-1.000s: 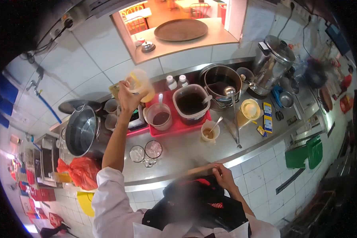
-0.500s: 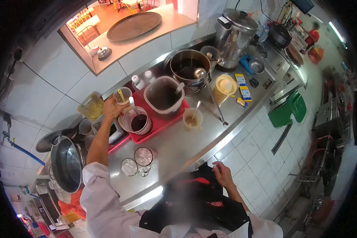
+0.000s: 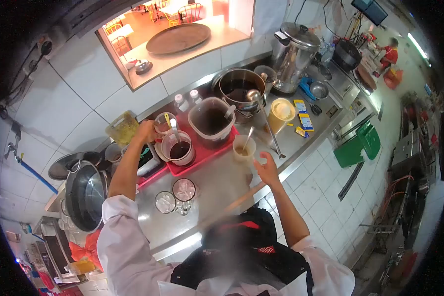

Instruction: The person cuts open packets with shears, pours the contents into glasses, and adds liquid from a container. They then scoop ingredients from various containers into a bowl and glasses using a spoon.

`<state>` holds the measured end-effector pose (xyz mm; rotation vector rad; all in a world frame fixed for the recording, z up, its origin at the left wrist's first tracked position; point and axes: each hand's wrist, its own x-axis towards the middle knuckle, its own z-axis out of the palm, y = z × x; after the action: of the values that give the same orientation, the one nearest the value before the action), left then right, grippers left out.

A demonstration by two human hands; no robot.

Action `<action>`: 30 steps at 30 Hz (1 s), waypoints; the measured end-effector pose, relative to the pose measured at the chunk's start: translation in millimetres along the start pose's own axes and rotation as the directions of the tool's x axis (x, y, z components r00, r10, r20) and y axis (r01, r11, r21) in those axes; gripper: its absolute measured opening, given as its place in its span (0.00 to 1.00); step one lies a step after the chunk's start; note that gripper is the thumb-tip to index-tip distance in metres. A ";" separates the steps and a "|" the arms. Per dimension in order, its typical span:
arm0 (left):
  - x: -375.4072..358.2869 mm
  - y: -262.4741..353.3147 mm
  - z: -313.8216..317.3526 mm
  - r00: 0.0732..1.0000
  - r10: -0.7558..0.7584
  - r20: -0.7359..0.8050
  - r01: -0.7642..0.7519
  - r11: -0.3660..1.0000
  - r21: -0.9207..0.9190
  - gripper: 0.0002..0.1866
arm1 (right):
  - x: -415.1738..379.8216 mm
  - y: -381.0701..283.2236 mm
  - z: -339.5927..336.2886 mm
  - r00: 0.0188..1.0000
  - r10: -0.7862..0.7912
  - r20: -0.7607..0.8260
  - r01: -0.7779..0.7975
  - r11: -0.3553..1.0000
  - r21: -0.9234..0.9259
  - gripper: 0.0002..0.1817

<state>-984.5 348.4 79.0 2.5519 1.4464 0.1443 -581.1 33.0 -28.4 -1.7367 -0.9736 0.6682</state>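
Note:
My left hand is at the side of a clear container with a yellow-handled spoon, its fingers bent around the rim. Just in front stands a jug of dark liquid with a spoon in it, on a red tray. My right hand is raised over the counter edge, fingers apart and holding nothing, close to a small cup with a spoon. Two glass mugs of ice stand near the front of the counter.
Behind are a square tub of dark liquid, a steel pot with a ladle, a yellow container and a tall steel urn. A large metal basin leans at left. A person in red is far off.
My right hand has risen from beside the apron to the counter edge near the small cup, its fingers spreading. My left hand stays at the container. The whole view has shifted slightly.

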 end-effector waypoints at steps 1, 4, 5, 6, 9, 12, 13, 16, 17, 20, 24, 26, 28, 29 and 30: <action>-2.2 0.4 -6.8 0.999 0.003 0.036 -0.001 0.998 -0.059 0.22 | 13.2 11.3 9.5 0.999 -0.004 0.042 0.006 0.998 -0.060 0.23; -23.0 26.2 -39.9 0.989 -0.127 -0.068 0.134 0.986 0.100 0.12 | 43.9 18.2 12.8 0.973 0.111 0.204 -0.077 0.983 -0.168 0.31; -38.8 34.5 -46.7 0.972 -0.082 -0.221 0.101 0.992 0.073 0.10 | 48.3 20.4 9.6 0.961 0.126 0.245 -0.083 0.980 -0.179 0.32; -53.6 55.8 -68.6 0.964 -0.114 -0.240 0.119 0.993 0.007 0.10 | 54.9 20.8 5.8 0.947 0.150 0.282 -0.097 0.976 -0.193 0.34; -86.8 96.0 -108.0 0.937 0.089 -0.338 -0.109 0.993 -0.041 0.10 | 65.2 0.1 -8.7 0.903 0.185 0.388 -0.093 0.965 -0.245 0.39; -118.6 152.0 -140.8 0.940 0.212 -0.269 -0.266 0.946 -0.185 0.05 | 104.6 -14.8 -18.5 0.886 0.072 0.459 0.179 0.858 -0.481 0.40; -126.8 167.2 -149.1 0.963 0.205 -0.176 -0.252 0.917 -0.309 0.04 | 110.3 -42.0 -28.9 0.828 0.078 0.556 0.345 0.710 -0.614 0.40; -154.7 218.0 -185.6 0.914 0.360 -0.186 -0.401 0.869 -0.291 0.05 | 134.4 -158.2 -85.9 0.714 0.028 0.699 0.470 0.721 -0.509 0.32; -163.6 230.1 -198.2 0.922 0.345 -0.176 -0.384 0.867 -0.318 0.06 | 145.2 -192.7 -107.7 0.615 -0.136 0.777 0.567 0.760 -0.316 0.29; -182.0 259.2 -227.8 0.939 0.308 -0.155 -0.344 0.858 -0.381 0.10 | 186.7 -306.4 -185.8 0.460 -0.536 0.707 0.727 0.685 0.047 0.22; -184.4 313.1 -234.3 0.986 0.137 -0.091 -0.164 0.883 -0.439 0.11 | 270.2 -444.5 -287.0 0.399 -0.909 0.121 0.880 0.416 0.229 0.14; -174.3 343.9 -214.0 0.979 0.151 -0.141 -0.199 0.867 -0.456 0.08 | 319.2 -511.5 -330.5 0.335 -0.917 -0.217 0.942 0.332 0.053 0.10; -163.6 367.7 -184.3 0.987 0.125 -0.105 -0.161 0.855 -0.492 0.06 | 368.9 -562.4 -368.3 0.206 -0.885 -0.418 0.900 0.338 -0.274 0.21; -157.0 373.4 -160.4 0.997 0.075 -0.018 -0.074 0.856 -0.511 0.07 | 389.3 -581.6 -379.9 0.228 -0.858 -0.460 0.870 0.392 -0.300 0.21; -148.4 370.2 -128.6 0.999 0.052 0.015 -0.037 0.855 -0.517 0.07 | 418.5 -597.6 -390.0 0.226 -0.836 -0.499 0.835 0.430 -0.343 0.21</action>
<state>-774.8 53.1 289.7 2.1307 1.1399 0.4393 -231.9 306.1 670.1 -0.9843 -1.2172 -0.6310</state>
